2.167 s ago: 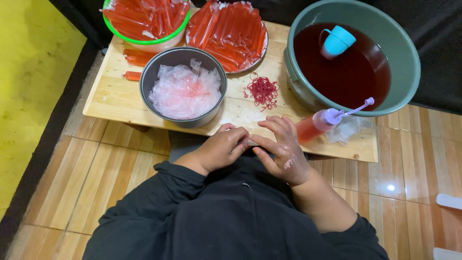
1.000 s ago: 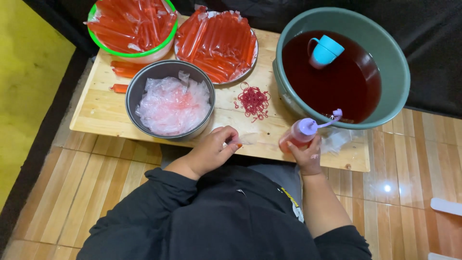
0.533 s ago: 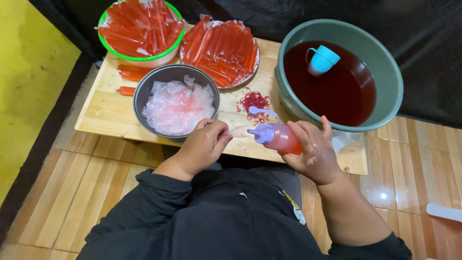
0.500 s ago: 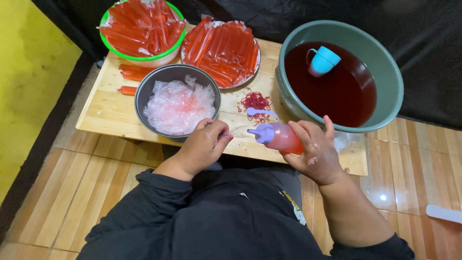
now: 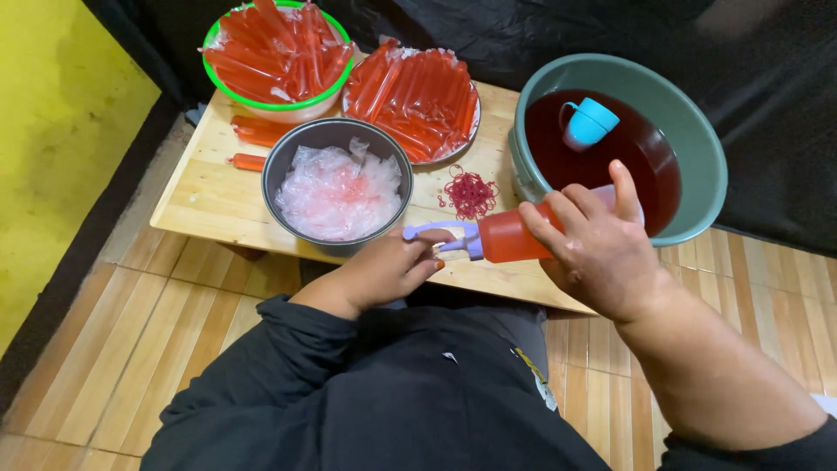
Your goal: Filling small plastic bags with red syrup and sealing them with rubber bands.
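My right hand [image 5: 602, 249] grips a squeeze bottle [image 5: 501, 235] of red liquid, tipped sideways with its purple nozzle [image 5: 436, 231] pointing left. My left hand [image 5: 392, 266] is closed at the nozzle tip, pinching a thin clear plastic sleeve that is mostly hidden by the fingers. Both hands hover over the front edge of the low wooden table [image 5: 209, 196]. Just behind the left hand stands a grey metal bowl [image 5: 336, 187] of empty clear plastic sleeves.
A green basin [image 5: 689, 148] of dark red liquid with a blue cup [image 5: 588, 122] floating in it stands at the right. Filled red tubes fill a green-rimmed bowl [image 5: 275, 57] and a plate [image 5: 418, 92]. Red rubber bands [image 5: 471, 192] lie mid-table. Wooden floor surrounds.
My right hand picked the bottle up from the table's right side, swung it left and tipped it level. My left hand stayed near the table's front edge and now meets the nozzle.
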